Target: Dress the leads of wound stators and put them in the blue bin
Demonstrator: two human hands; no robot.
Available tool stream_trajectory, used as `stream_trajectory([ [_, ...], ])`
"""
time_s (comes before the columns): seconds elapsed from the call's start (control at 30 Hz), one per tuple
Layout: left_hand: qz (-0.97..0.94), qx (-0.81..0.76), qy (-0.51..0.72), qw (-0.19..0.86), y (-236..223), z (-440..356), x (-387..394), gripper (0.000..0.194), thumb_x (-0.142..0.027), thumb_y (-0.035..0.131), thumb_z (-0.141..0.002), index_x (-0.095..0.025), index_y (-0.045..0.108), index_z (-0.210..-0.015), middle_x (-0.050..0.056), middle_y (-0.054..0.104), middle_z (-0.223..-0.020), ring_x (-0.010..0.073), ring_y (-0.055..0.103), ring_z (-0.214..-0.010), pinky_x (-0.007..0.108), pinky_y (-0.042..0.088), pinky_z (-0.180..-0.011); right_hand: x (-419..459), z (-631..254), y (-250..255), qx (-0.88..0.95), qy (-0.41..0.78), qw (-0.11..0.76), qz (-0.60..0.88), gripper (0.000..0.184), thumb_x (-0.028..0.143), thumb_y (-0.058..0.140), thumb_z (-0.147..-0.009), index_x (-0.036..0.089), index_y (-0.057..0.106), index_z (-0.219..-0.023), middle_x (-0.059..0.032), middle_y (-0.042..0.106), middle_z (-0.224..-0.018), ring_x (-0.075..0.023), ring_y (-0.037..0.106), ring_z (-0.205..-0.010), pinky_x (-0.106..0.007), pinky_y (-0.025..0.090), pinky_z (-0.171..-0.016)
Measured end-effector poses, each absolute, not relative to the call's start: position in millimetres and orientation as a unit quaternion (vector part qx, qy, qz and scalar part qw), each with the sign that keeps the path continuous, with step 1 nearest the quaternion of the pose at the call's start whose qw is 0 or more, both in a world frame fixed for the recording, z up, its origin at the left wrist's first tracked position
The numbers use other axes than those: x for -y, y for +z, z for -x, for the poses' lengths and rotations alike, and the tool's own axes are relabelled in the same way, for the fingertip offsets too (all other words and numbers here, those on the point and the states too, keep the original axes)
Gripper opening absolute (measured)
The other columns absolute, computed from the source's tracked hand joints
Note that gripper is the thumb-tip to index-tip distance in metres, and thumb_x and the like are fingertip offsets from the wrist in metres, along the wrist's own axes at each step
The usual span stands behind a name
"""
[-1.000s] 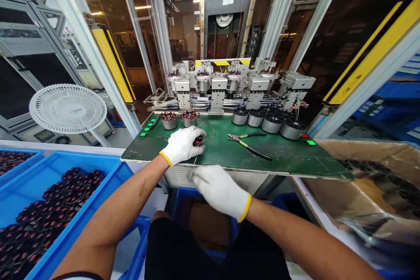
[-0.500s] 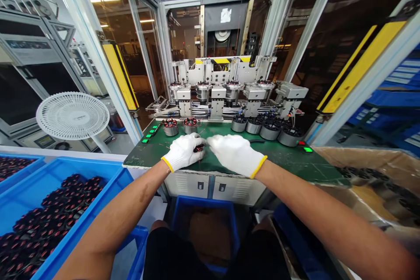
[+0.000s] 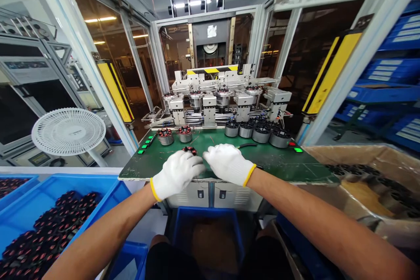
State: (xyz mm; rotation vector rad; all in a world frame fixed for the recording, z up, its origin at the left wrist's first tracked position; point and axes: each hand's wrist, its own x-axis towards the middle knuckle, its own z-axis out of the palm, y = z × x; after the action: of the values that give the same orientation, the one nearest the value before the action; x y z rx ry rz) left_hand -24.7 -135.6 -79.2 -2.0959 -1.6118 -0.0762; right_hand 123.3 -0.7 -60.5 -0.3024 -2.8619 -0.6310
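- Curls left grip [image 3: 180, 169] loosely, just short of a wound core [image 3: 189, 150] on the bench [image 3: 288, 169]; cannot tell whether holding it.
- Bunches right grip [image 3: 226, 162] near that core (hold hidden, impossible to tell).
- Has a black handle [image 3: 248, 145] poking out beyond right grip.
- Has two more wound cores [image 3: 166, 138] farther back left, dark-topped cores [image 3: 261, 138] right.

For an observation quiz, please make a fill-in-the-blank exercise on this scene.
1. On the left hand, the glove's cuff is ____.
2. The bench top is ____.
3. The fan left of the bench top is ____.
4. Near the far edge, two red-topped parts stand closer to the ____ hand.

Missing words: yellow; green; white; left.
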Motion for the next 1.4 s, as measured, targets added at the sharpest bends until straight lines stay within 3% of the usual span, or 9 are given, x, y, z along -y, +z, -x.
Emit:
stream_trajectory([
  [0.27,0.811,0.543,0.026,0.216,-75,23,168,0.040,-0.016,0.035,-0.087,-0.019,0.052,-0.123,0.011,0.061,-0.121,0.0240,0.058,-0.101,0.037,0.047,-0.082,-6,-118,-79,0.951,-0.243,0.159,0.104,0.032,0.009,0.028,-0.091,0.016,0.053,-0.110,-0.0096,0.057,-0.085,-0.0250,0.059,-0.076,-0.033,0.037,-0.063],
  [0.43,0.764,0.612,0.033,0.203,-77,28,173,0.044,-0.016,0.037,-0.083,-0.018,0.055,-0.123,0.011,0.067,-0.098,0.0244,0.062,-0.082,0.037,0.051,-0.070,-16,-105,-86,0.959,-0.224,0.137,0.110,0.029,0.011,0.027,-0.092,0.013,0.055,-0.101,-0.0134,0.058,-0.088,-0.0263,0.059,-0.079,-0.035,0.037,-0.064],
  [0.63,0.674,0.694,-0.224,0.117,-83,32,175,0.040,-0.020,0.032,-0.090,-0.022,0.063,-0.115,0.005,0.071,-0.098,0.0178,0.065,-0.087,0.031,0.052,-0.079,-18,-102,-92,0.968,-0.194,0.111,0.111,0.025,0.013,0.032,-0.091,0.014,0.057,-0.097,-0.0134,0.061,-0.088,-0.0259,0.062,-0.081,-0.036,0.040,-0.068],
  [0.77,0.566,0.736,-0.371,-0.012,-58,29,154,0.034,-0.030,0.037,-0.092,-0.022,0.065,-0.108,0.001,0.069,-0.080,0.0139,0.063,-0.071,0.024,0.051,-0.066,-3,-108,-100,0.976,-0.162,0.095,0.112,0.019,0.012,0.039,-0.087,0.015,0.058,-0.091,-0.0119,0.062,-0.082,-0.0273,0.064,-0.078,-0.035,0.043,-0.065],
  [1.0,0.549,0.742,-0.376,-0.081,-34,26,75,0.033,-0.025,0.043,-0.084,-0.023,0.068,-0.104,-0.001,0.068,-0.074,0.0119,0.060,-0.056,0.022,0.048,-0.052,38,-104,-124,0.969,-0.145,0.130,0.153,0.017,0.009,0.040,-0.084,0.011,0.056,-0.089,-0.0142,0.061,-0.074,-0.0304,0.064,-0.070,-0.038,0.046,-0.056],
  [1.1,0.552,0.722,-0.398,-0.127,-39,30,69,0.036,-0.026,0.042,-0.086,-0.023,0.063,-0.115,-0.001,0.070,-0.076,0.0119,0.061,-0.057,0.023,0.050,-0.054,42,-104,-126,0.968,-0.140,0.132,0.159,0.017,0.011,0.041,-0.085,0.011,0.056,-0.093,-0.0146,0.061,-0.076,-0.0298,0.065,-0.072,-0.038,0.047,-0.058],
  [1.2,0.561,0.716,-0.411,-0.064,-46,40,92,0.036,-0.034,0.050,-0.086,-0.024,0.060,-0.119,0.001,0.072,-0.096,0.0150,0.067,-0.077,0.026,0.054,-0.069,39,-106,-123,0.970,-0.131,0.132,0.157,0.016,0.013,0.042,-0.085,0.013,0.055,-0.094,-0.0127,0.061,-0.077,-0.0281,0.065,-0.072,-0.037,0.048,-0.059],
  [1.27,0.590,0.720,-0.366,0.006,-54,46,113,0.027,-0.035,0.057,-0.084,-0.025,0.066,-0.108,0.000,0.071,-0.104,0.0169,0.066,-0.092,0.028,0.052,-0.082,36,-107,-121,0.971,-0.122,0.130,0.158,0.015,0.012,0.042,-0.085,0.013,0.055,-0.092,-0.0114,0.061,-0.076,-0.0277,0.065,-0.071,-0.037,0.048,-0.059],
  [1.4,0.704,0.663,-0.227,0.115,-81,52,134,0.023,-0.031,0.050,-0.091,-0.023,0.069,-0.101,0.004,0.069,-0.109,0.0184,0.063,-0.101,0.032,0.049,-0.091,34,-109,-119,0.975,-0.095,0.129,0.151,0.016,0.011,0.043,-0.083,0.013,0.056,-0.091,-0.0105,0.061,-0.075,-0.0283,0.065,-0.070,-0.037,0.048,-0.058],
])
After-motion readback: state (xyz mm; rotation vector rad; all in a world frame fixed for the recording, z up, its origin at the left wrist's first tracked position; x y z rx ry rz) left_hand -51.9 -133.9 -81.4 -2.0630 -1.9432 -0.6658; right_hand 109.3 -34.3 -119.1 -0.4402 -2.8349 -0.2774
